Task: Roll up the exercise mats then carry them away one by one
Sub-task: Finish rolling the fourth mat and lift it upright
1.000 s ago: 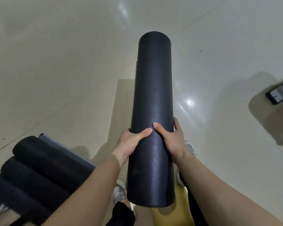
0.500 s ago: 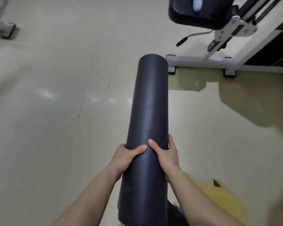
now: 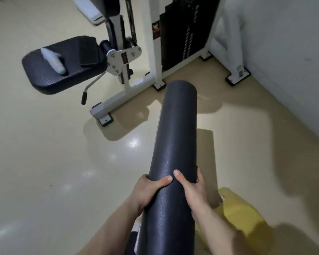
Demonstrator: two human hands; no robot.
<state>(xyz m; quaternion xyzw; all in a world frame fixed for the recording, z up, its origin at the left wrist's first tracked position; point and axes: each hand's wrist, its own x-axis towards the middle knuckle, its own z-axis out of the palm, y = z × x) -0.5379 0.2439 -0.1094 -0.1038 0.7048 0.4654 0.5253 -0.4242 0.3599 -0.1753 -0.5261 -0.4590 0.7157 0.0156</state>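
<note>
1. Since the earlier frame, the weight machine [image 3: 155, 43] is being brought nearer, its padded seat [image 3: 50, 70] now showing.
2. Above the floor [image 3: 44, 162], the rolled mat [image 3: 173, 153] is being gripped by the left hand [image 3: 147, 192] and right hand [image 3: 193, 192], thumbs nearly touching.

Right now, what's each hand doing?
Left hand: closed on the rolled black exercise mat.
Right hand: closed on the same mat, opposite side.

The rolled mat [image 3: 173, 162] runs off the bottom edge, so its near end can't be seen. Fingers of both hands wrap behind it, out of sight. The gym machine [image 3: 155, 43] is cut off up top, and the white thing [image 3: 52, 60] on its seat is too blurry to identify.
</note>
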